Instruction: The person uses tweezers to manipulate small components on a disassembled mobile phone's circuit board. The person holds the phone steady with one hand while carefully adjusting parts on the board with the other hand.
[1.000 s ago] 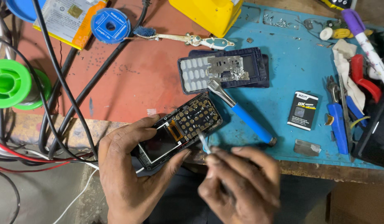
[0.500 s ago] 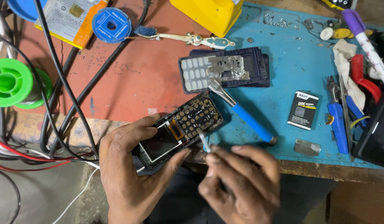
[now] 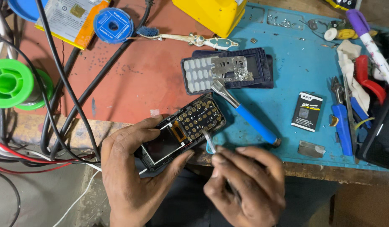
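Blue mat (image 3: pixel 287 75) covers part of the workbench. Left hand (image 3: pixel 133 176) grips the opened phone (image 3: pixel 184 130), fingers wrapped around its edges. Right hand (image 3: pixel 245 185), fingers pinched narrow, holds tweezers (image 3: pixel 209 142) at the phone's edge.

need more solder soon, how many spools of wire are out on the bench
2: a green spool at the left edge, and a blue spool near the top left beside the toothbrush. Others may sit outside the frame.
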